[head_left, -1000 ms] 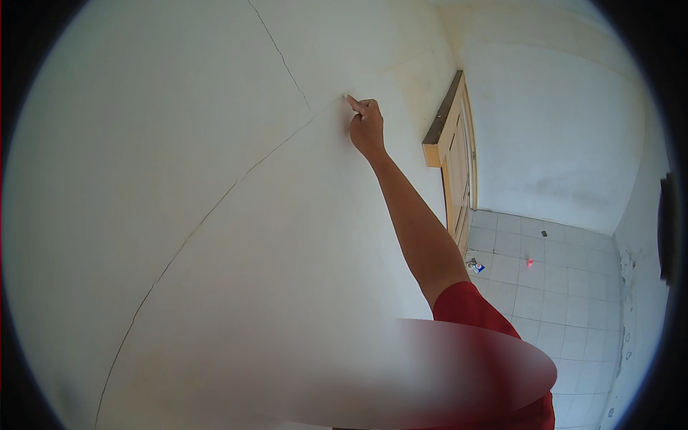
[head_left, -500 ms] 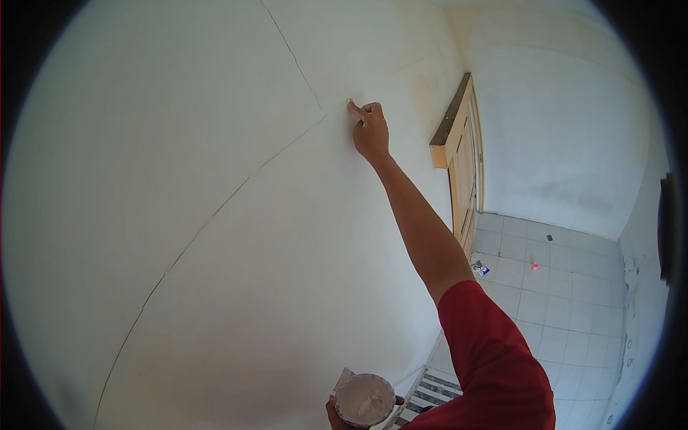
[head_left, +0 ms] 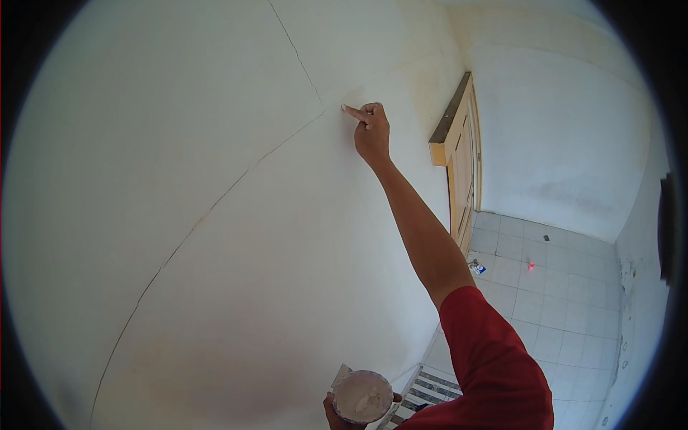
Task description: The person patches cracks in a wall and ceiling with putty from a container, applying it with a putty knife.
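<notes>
My right hand [head_left: 372, 132] is raised against the pale wall [head_left: 236, 287], its index finger stretched out and the other fingers curled. A whitish smear of filler shows on that fingertip. The finger is just right of the spot where two thin dark cracks [head_left: 208, 213] meet, one running up, one curving down to the left. Low in front of me, my left hand [head_left: 332, 414] holds a round tub of off-white filler paste [head_left: 362, 397], gripping it from below and the sides. A flat scraper blade [head_left: 342, 374] sticks up at the tub's left rim.
Right of my arm stands a wooden door [head_left: 462, 158] with a thick frame. White floor tiles [head_left: 548, 308] lie below, with a small blue-and-white packet [head_left: 478, 269], a pink item [head_left: 532, 266] and a dark item [head_left: 547, 238]. A striped slatted surface [head_left: 430, 390] is beside the tub.
My right fingertip has shifted slightly left and down along the wall, toward the crack junction. The tub stays in my left hand; the view has moved a little.
</notes>
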A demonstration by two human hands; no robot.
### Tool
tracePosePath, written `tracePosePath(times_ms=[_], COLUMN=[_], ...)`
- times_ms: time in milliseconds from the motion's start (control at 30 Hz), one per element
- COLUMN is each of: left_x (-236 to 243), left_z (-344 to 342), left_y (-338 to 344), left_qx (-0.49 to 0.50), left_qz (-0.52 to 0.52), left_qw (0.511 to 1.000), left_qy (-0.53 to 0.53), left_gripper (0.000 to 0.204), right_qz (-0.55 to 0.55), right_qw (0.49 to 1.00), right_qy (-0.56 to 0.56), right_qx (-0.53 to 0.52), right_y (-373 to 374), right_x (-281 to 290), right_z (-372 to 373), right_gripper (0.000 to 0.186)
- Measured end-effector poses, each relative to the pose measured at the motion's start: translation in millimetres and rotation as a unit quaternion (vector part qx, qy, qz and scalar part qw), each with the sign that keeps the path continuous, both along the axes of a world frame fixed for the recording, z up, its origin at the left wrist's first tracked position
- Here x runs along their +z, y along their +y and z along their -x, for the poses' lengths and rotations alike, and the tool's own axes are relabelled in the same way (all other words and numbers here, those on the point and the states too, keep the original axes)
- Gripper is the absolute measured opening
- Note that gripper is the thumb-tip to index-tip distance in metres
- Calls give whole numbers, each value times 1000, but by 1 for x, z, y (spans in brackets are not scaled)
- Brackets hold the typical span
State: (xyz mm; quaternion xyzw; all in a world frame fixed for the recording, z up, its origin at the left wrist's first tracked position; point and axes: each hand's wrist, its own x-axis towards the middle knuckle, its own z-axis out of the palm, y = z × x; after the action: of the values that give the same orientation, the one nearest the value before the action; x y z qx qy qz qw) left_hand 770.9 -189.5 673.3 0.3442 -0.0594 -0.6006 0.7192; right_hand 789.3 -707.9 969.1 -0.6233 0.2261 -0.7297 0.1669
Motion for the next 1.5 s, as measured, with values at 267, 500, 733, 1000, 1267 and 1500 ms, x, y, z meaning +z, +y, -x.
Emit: tracePosePath(times_ms=[267, 500, 733, 1000, 1267, 1500], left_x=[0, 0, 3, 0, 2, 0], left_z=[3, 3, 1, 5, 0, 3], left_y=[-1, -2, 2, -1, 0, -3], left_qx=[-8, 0, 13, 6, 15, -1], left_qz=[-12, -13, -17, -19, -19, -30], left_qw=[1000, 1000, 1000, 1000, 1000, 999], left_qy=[0, -2, -8, -12, -15, -17], left_gripper=[96, 96, 96, 96, 96, 96], right_qz=[-58, -25, -27, -85, 44, -103], right_qw=[997, 999, 999, 994, 999, 993], right_qy=[-37, -30, 3, -37, -14, -15], right_qx=[-17, -10, 27, -49, 22, -54], right_y=[-11, -13, 2, -37, -23, -54], right_x=[12, 0, 4, 1, -2, 14], right_z=[0, 4, -8, 7, -3, -3], right_gripper=[51, 53, 57, 60, 57, 57])
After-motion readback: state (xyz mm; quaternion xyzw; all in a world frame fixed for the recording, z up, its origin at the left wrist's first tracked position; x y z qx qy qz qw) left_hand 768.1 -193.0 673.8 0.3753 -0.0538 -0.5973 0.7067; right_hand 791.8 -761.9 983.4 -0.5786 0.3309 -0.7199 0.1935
